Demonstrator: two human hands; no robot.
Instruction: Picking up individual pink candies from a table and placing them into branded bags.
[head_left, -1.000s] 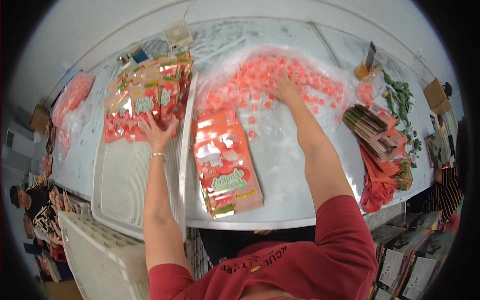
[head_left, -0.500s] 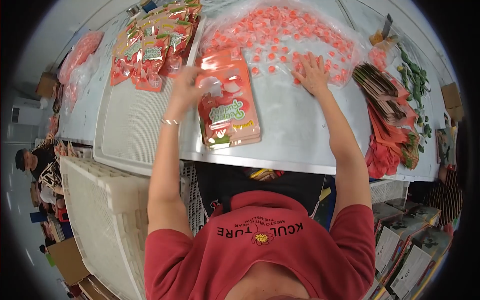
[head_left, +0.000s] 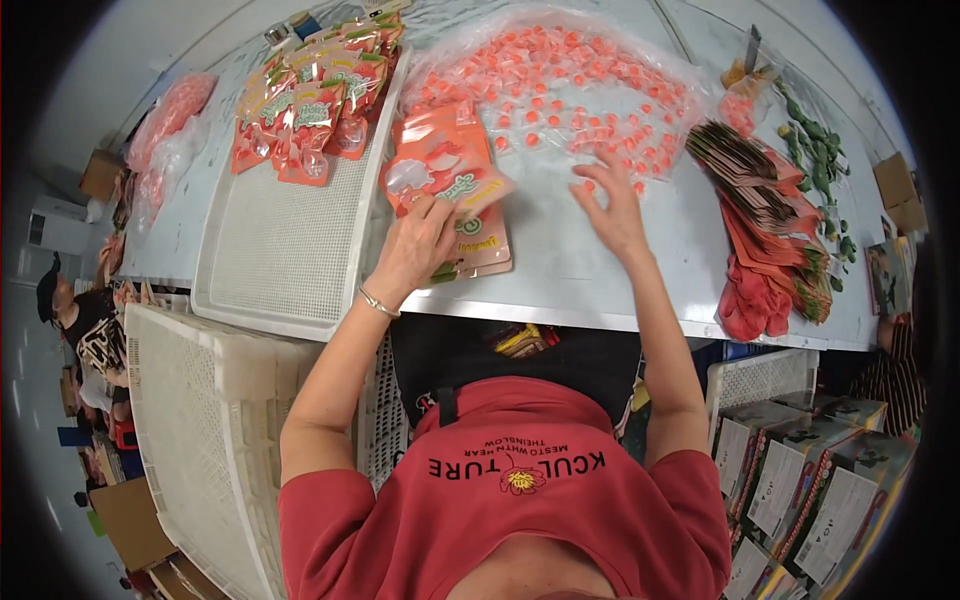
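Observation:
My left hand [head_left: 418, 240] is closed on the top pouch [head_left: 445, 170] of a pile of flat, red-and-pink printed candy pouches. That pouch bends up from the pile at its near end, while the pouches below [head_left: 490, 250] lie flat on the table. To the right, my right hand [head_left: 612, 210] hovers at the near edge of a spread of small wrapped red candies [head_left: 560, 65]. Its thumb and fingers are apart. A single candy [head_left: 590, 187] shows right by its fingers; whether they touch it I cannot tell.
A white mesh tray [head_left: 270, 240] at left carries a heap of filled pouches [head_left: 310, 100]. Flat pouches [head_left: 765, 190] are fanned out at right, beside a red cloth [head_left: 755, 300] and green artificial-looking vines [head_left: 820, 160]. Crates [head_left: 200, 400] stand lower left, boxes [head_left: 800, 460] lower right.
My left hand has come down toward me and taken hold of the top pouch, whose near end is now raised. My right hand has drawn back a little from the candies.

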